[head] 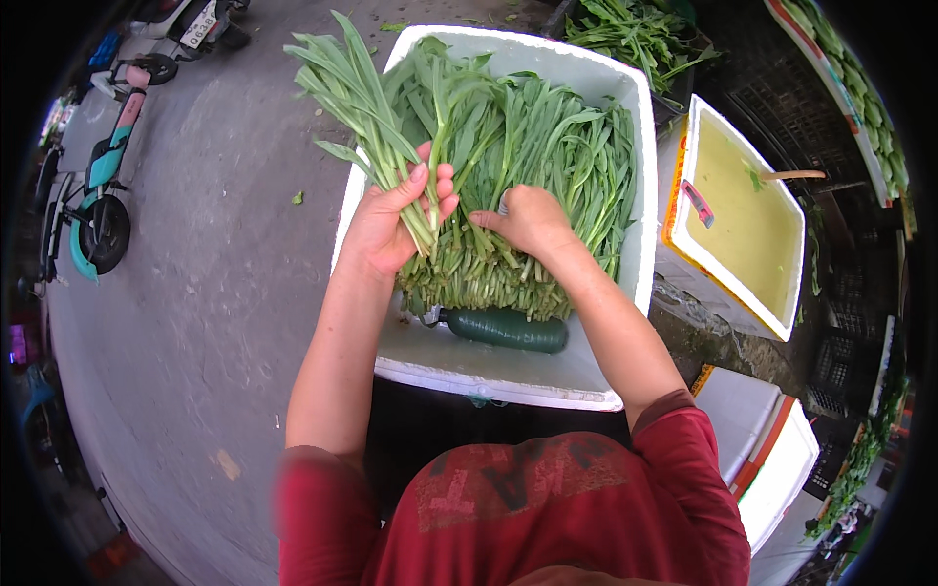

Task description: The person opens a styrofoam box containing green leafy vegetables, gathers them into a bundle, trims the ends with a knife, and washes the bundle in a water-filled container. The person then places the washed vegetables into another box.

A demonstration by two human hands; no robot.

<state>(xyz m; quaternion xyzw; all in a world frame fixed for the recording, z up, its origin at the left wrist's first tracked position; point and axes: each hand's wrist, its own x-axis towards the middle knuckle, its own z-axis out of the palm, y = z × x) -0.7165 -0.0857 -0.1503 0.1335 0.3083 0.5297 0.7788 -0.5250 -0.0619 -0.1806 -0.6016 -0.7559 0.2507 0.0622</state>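
A white foam box (645, 220) holds rows of leafy green vegetable stalks (542, 139), their cut ends towards me. My left hand (392, 220) grips a small bunch of leafy stems (359, 110) over the box's left side, the leaves pointing up and left. My right hand (529, 220) is at the packed stalks, fingers curled down among them; the fingertips are hidden, so what it grips cannot be told. A dark green bottle-shaped object (506, 329) lies in the box below the cut ends.
Right of the box stands a foam box of yellowish water (747, 212), with a pink-handled cutter (698, 204) on its rim and a wooden handle (793, 175) across its far edge. A crate of greens (630, 36) is behind. Another foam box (740, 425) stands lower right; scooters (102, 183) stand left.
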